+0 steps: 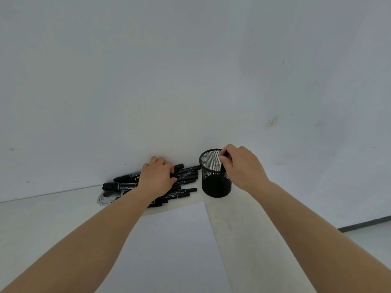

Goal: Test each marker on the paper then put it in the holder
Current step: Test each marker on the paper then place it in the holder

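A black mesh holder (213,182) stands on the white table against the wall. My right hand (241,166) is over its rim, shut on a black marker (223,170) that points down inside the holder. To the left lies a pile of several black markers (186,176). My left hand (157,176) rests on top of the pile, fingers curled around one marker. A white sheet of paper (169,246) lies flat in front of the pile and holder, between my forearms.
A round metal cable grommet (104,198) is set in the table left of the pile, partly under the markers. A white wall rises directly behind the holder. The table's right edge (364,226) shows at the right.
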